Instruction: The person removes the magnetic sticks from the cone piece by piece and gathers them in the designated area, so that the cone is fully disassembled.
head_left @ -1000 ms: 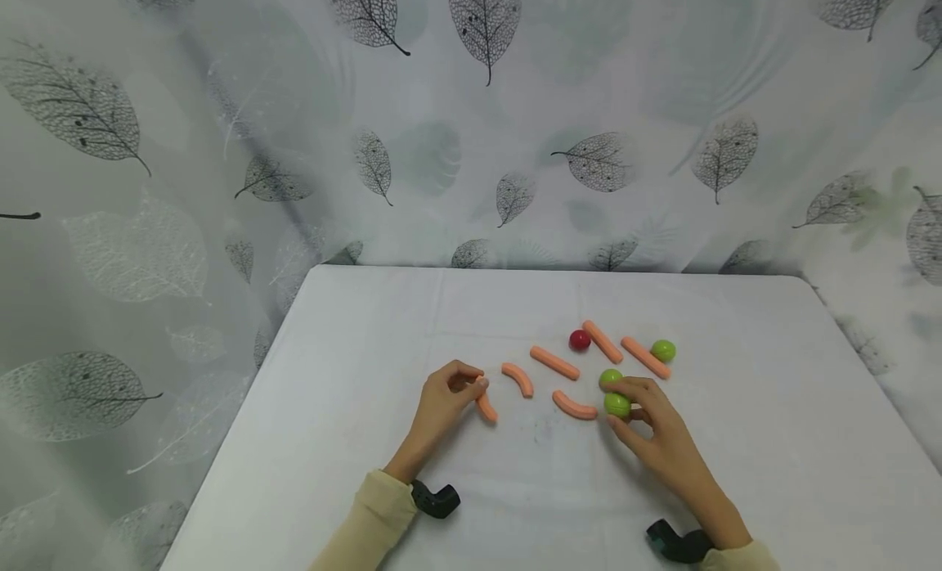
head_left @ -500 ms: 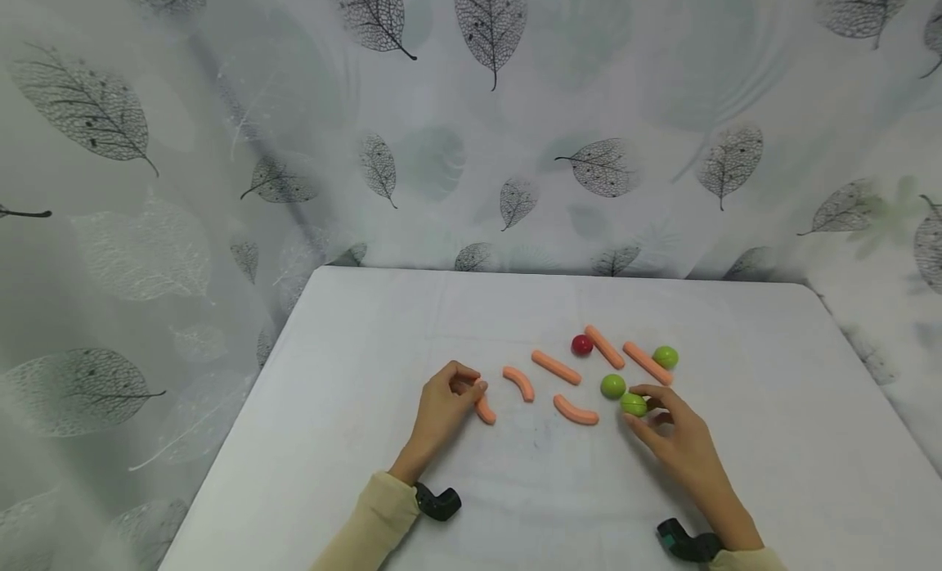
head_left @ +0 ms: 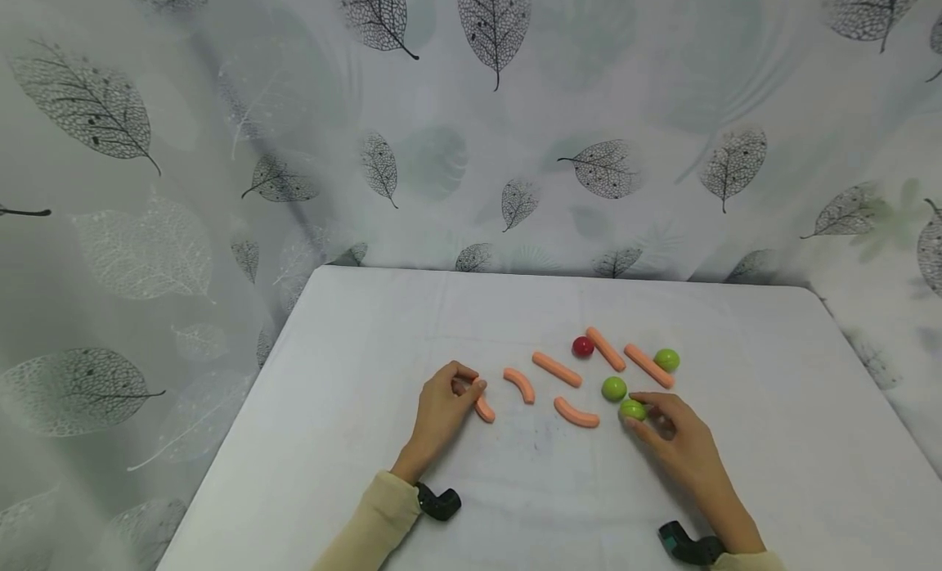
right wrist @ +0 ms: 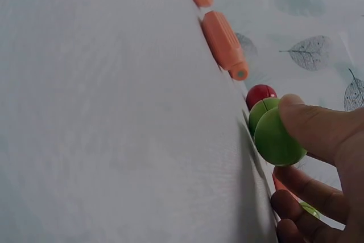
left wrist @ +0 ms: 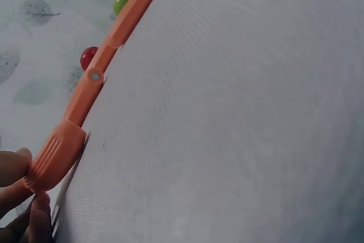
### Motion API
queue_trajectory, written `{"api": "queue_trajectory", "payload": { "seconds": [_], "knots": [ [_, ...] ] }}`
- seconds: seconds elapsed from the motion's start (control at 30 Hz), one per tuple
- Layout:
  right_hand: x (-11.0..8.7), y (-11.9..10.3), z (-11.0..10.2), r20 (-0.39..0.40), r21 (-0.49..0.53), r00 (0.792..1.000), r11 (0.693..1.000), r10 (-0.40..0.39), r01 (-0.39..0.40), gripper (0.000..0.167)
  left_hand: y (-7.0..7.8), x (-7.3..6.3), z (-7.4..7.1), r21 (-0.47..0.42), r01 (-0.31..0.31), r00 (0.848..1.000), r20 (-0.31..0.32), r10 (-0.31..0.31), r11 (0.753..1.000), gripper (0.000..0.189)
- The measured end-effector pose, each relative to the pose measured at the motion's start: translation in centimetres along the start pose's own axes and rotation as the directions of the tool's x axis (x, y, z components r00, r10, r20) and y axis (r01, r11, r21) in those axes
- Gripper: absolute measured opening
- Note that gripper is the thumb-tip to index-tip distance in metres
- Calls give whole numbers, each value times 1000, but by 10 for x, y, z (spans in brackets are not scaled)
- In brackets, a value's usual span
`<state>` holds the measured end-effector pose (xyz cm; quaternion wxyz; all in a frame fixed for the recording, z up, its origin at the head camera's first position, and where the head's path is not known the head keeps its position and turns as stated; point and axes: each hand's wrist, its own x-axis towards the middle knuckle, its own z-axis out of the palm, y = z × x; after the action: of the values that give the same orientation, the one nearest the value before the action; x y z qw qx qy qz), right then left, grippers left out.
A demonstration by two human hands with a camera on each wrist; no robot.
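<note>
In the head view my left hand (head_left: 440, 411) pinches one end of a curved orange piece (head_left: 485, 411) lying on the white table. The left wrist view shows grooves along this curved piece (left wrist: 60, 155), with thumb and fingertips at its near end. My right hand (head_left: 680, 448) holds a green ball (head_left: 632, 411) low over the table or on it; I cannot tell which. Thumb and fingers are on the held ball (right wrist: 277, 140) in the right wrist view. Just behind it sits another green ball (head_left: 614, 388). Two more curved orange pieces, one left (head_left: 519, 385) and one right (head_left: 576, 413), lie between my hands.
Three straight orange sticks lie farther back: a left stick (head_left: 557, 369), a middle stick (head_left: 606, 348) and a right stick (head_left: 649, 366). A red ball (head_left: 583, 347) is beside the middle one, a green ball (head_left: 667, 359) beside the right one. A leaf-patterned curtain (head_left: 441, 203) hangs behind the table (head_left: 383, 325).
My right hand has moved slightly right and toward me with its green ball, away from the green ball behind. My left hand stays at the curved orange piece. The head view has shifted slightly.
</note>
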<state>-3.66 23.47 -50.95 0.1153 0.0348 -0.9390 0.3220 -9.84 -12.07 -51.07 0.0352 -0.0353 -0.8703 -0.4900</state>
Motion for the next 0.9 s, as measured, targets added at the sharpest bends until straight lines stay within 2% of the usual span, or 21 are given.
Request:
{"api": "queue_trajectory", "payload": {
  "seconds": [0.2, 0.43, 0.7, 0.9],
  "knots": [
    [1, 2, 0, 14, -7, 1000, 1000, -14, 14, 41, 0, 0, 1, 67, -40, 999, -16, 41, 997, 13],
    [1, 2, 1, 37, -19, 999, 1000, 10, -9, 44, -1, 0, 2, 95, -46, 999, -12, 47, 994, 11],
    [2, 1, -3, 72, -13, 997, 1000, 22, -21, 45, -1, 1, 1, 81, -41, 999, -12, 42, 996, 13],
    [2, -4, -13, 100, -24, 994, 999, 42, -40, 42, -2, 3, -6, 4, -15, 1000, 26, 15, 1000, 13]
  ]
}}
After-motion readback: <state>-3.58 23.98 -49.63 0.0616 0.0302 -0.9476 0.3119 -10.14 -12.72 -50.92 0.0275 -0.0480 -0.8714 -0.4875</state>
